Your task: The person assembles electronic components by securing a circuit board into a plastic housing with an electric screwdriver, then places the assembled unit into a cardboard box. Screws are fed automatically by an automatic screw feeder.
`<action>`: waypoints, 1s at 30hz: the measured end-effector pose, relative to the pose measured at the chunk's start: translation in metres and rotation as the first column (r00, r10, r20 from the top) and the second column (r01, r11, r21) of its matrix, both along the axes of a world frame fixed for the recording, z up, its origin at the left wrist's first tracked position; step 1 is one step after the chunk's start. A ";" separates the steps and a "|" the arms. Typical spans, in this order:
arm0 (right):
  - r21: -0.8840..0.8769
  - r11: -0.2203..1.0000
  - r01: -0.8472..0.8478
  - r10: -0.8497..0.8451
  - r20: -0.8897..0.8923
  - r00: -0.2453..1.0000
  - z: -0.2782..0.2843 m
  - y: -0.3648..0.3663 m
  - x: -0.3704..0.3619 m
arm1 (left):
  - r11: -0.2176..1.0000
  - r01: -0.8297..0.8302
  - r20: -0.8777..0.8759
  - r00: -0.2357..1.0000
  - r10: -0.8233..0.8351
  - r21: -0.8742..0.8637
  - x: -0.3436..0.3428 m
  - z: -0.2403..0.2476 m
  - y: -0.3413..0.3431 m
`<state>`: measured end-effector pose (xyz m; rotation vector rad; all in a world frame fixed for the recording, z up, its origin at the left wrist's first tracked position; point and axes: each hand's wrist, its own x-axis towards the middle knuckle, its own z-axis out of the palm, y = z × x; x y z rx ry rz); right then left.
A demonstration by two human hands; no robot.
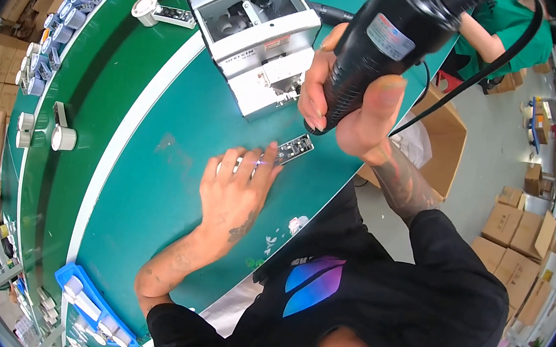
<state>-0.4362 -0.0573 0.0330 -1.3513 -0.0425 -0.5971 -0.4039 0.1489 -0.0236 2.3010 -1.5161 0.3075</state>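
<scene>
My right hand (361, 107) is wrapped round a black electric screwdriver (374, 47). Its lower end points down at the green bench, and its bit cannot be made out. Below it lies a narrow device with an exposed circuit board (296, 148). My left hand (236, 179) rests over the other end of this device, fingers closed on it and hiding much of it. Just beyond both hands stands a silver-grey screw feeder (257, 54) with an open top.
A green conveyor belt (103, 112) runs along the left, carrying white round-ended devices (64, 139). Blue trays (89, 299) hold similar parts. A black cable (465, 95) loops at the right above an open cardboard box (443, 137). Other people (507, 28) are nearby.
</scene>
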 end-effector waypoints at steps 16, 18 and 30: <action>-0.037 0.999 0.007 -0.003 0.104 0.995 0.044 -0.002 0.016 | 1.000 -0.011 0.095 0.995 0.010 0.011 0.004 -0.002 0.008; -0.162 0.984 0.070 -0.058 0.075 0.995 0.038 -0.005 0.032 | 1.000 0.002 0.087 0.996 -0.003 0.010 0.004 -0.001 0.006; -0.075 0.997 -0.012 0.016 0.058 0.998 0.022 0.010 0.006 | 1.000 -0.014 0.054 0.998 0.013 0.002 0.007 0.002 0.005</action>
